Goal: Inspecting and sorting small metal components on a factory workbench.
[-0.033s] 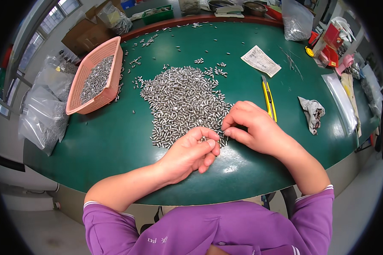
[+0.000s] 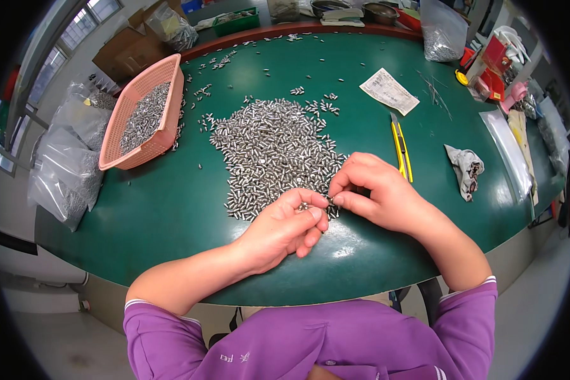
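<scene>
A broad pile of small, shiny, bullet-shaped metal pieces [image 2: 266, 152] covers the middle of the green table [image 2: 190, 247]. At the pile's near right edge, my left hand [image 2: 275, 231] is curled with its palm turned up. Its fingers close around a few of these metal pieces, mostly hidden by the fingers. Facing it from the right, my right hand [image 2: 383, 196] pinches between thumb and forefinger what looks like one small metal piece, right beside the left fingertips. The fingers of the two hands almost meet.
A pink basket [image 2: 172, 120] of metal pieces stands left of the pile, with filled plastic bags [image 2: 63, 177] beyond it. To the right lie a yellow utility knife [image 2: 400, 149], a paper slip [image 2: 389, 90], thin wires [image 2: 434, 88], a crumpled wrapper [image 2: 465, 171] and clear plastic sleeves [image 2: 505, 152].
My right fingertips have shifted very slightly, and a small metal piece now shows at their pinch. My left hand has hardly moved.
</scene>
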### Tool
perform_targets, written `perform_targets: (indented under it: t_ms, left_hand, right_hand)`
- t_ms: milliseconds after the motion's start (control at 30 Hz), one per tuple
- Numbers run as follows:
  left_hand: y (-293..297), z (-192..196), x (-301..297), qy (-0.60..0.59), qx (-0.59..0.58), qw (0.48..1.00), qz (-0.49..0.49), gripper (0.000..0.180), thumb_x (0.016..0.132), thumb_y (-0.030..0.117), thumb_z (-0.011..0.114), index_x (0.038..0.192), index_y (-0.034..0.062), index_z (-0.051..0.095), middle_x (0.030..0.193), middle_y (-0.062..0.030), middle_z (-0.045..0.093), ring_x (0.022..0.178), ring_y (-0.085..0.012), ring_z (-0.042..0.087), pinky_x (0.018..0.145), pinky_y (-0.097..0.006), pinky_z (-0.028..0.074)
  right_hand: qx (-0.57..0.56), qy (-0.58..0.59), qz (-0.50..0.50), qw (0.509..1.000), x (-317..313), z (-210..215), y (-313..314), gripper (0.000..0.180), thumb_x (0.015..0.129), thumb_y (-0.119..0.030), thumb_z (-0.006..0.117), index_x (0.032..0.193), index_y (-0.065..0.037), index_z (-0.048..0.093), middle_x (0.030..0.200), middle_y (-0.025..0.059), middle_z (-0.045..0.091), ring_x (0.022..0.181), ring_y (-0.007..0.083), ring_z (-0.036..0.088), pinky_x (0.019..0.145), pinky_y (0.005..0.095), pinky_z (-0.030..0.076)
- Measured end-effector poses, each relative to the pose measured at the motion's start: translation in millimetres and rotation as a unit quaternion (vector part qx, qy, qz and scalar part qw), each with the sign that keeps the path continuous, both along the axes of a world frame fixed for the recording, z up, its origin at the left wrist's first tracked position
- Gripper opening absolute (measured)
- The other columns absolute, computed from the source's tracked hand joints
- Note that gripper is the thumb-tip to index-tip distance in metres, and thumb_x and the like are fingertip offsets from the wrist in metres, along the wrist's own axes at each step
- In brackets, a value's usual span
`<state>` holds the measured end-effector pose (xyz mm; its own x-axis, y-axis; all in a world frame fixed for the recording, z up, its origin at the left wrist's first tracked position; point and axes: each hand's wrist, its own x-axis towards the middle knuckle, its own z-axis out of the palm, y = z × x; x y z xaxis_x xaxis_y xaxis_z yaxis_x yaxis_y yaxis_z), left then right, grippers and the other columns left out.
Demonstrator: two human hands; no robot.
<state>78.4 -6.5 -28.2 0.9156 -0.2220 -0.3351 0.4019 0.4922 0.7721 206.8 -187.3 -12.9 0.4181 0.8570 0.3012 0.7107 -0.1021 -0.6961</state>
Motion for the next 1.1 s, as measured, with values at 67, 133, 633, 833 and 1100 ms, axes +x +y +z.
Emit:
perform_targets:
  t_ms: [67,133,633,833,1100]
  left_hand:
    - [-1,0,1,-0.011,0.016,1.000,0.002,0.019,0.100,0.015,0.049,0.117,0.0090,0.047,0.091,-0.0042,0.056,0.062,-0.0070,0.047,0.048,-0.020,0.038]
    - [1,1,0,-0.006,0.022,1.000,-0.010,0.021,0.100,0.017,0.051,0.119,0.0098,0.046,0.090,-0.0037,0.056,0.062,-0.0066,0.047,0.048,-0.020,0.039]
    - [2,-1,1,-0.008,-0.024,1.000,-0.002,0.024,0.104,0.024,0.038,0.110,0.0052,0.051,0.090,-0.0072,0.056,0.064,-0.0094,0.047,0.049,-0.022,0.039]
    - [1,-1,1,-0.007,-0.018,1.000,0.001,0.023,0.104,0.024,0.038,0.111,0.0049,0.050,0.091,-0.0079,0.055,0.065,-0.0100,0.048,0.050,-0.022,0.039]
    - [-1,1,0,-0.008,0.015,1.000,0.009,0.016,0.101,0.016,0.048,0.115,0.0081,0.048,0.089,-0.0042,0.057,0.061,-0.0075,0.047,0.049,-0.021,0.039]
  right_hand:
    - [0.014,0.121,0.009,0.993,-9,2,2,0.011,0.082,-0.005,0.070,0.092,-0.006,0.066,0.087,0.0024,0.059,0.082,0.0149,0.057,0.068,0.0288,0.048]
    - [0.012,0.136,0.018,0.990,-13,3,4,0.011,0.083,-0.006,0.070,0.094,-0.005,0.066,0.087,0.0025,0.059,0.083,0.0131,0.057,0.068,0.0264,0.049]
    - [-0.037,-0.156,-0.073,0.984,3,-12,1,0.013,0.076,-0.011,0.070,0.088,-0.012,0.066,0.087,0.0050,0.055,0.087,0.0261,0.055,0.076,0.0385,0.048]
    - [-0.052,-0.178,-0.058,0.981,1,-10,1,0.010,0.077,-0.008,0.069,0.085,-0.008,0.064,0.086,0.0052,0.056,0.083,0.0260,0.054,0.074,0.0379,0.046]
    - [0.051,-0.030,0.012,0.998,-7,-1,4,0.012,0.078,-0.006,0.070,0.087,-0.007,0.062,0.088,0.0040,0.060,0.087,0.0228,0.056,0.078,0.0349,0.046]
